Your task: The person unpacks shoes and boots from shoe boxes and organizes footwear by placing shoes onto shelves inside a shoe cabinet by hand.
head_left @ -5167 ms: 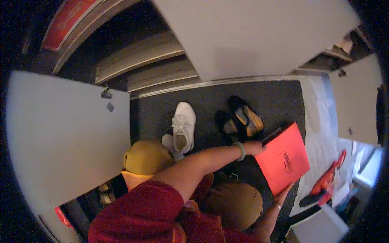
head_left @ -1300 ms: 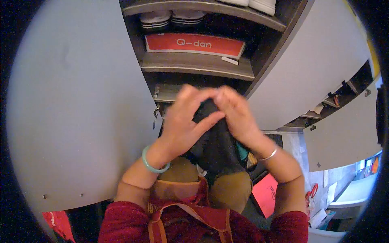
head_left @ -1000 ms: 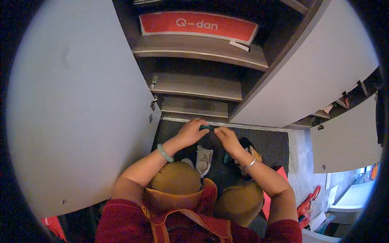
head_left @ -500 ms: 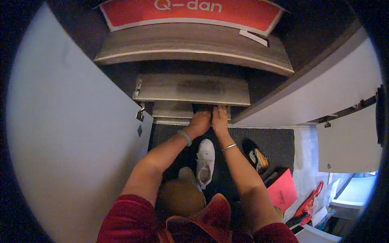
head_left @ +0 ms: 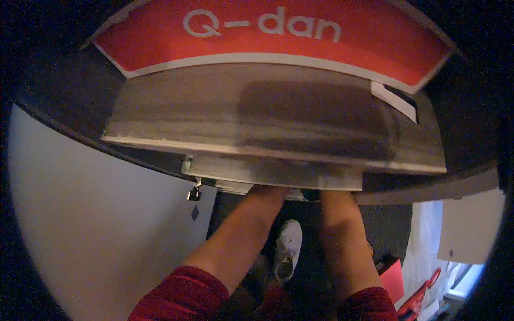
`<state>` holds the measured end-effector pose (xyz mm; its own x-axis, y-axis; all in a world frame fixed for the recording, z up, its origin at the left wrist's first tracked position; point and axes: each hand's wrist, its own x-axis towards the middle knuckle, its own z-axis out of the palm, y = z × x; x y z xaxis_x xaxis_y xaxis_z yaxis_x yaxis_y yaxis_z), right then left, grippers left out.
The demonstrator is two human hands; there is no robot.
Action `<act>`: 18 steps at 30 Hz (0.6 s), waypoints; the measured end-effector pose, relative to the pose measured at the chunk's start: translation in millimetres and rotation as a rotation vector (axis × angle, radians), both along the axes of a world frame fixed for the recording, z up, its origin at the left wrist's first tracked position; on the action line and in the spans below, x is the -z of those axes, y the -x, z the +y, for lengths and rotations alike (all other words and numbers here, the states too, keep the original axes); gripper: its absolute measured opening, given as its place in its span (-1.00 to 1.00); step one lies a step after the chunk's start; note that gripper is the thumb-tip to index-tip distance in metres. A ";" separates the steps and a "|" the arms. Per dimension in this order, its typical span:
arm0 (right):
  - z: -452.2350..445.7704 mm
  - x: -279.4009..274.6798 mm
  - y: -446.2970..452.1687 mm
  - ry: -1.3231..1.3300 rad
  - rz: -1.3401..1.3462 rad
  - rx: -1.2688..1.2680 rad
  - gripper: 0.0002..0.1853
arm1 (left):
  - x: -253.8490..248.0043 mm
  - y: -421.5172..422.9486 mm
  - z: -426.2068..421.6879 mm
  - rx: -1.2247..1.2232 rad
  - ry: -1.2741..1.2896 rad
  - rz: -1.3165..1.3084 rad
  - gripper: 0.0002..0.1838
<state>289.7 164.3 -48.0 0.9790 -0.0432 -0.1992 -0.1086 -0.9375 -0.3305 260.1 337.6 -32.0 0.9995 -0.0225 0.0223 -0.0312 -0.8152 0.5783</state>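
Both of my forearms reach forward under the lower shelf [head_left: 278,174] of the cabinet. The shelf edge hides my left hand and my right hand, so their fingers and anything they hold cannot be seen. A small dark piece shows between my wrists at the shelf's edge, too little of it to name. On the dark mat [head_left: 391,230], a white shoe [head_left: 289,249] lies between my forearms.
Above my arms, a wide wooden shelf [head_left: 214,107] bears a red Q-dan box [head_left: 267,40] and a white strip [head_left: 394,101]. A cabinet door [head_left: 96,214] with a padlock [head_left: 194,192] stands left. At the lower right are a red box [head_left: 392,281] and a red bag [head_left: 420,299].
My hands have gone from above the mat to deeper under the shelf, out of sight. The view has moved closer to the shelves. Earlier, a dark item was between my hands.
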 end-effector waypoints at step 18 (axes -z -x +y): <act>159.3 24.8 22.5 -0.128 0.010 -0.463 -0.54 | -26.3 66.9 125.3 -0.434 0.106 -0.198 -0.56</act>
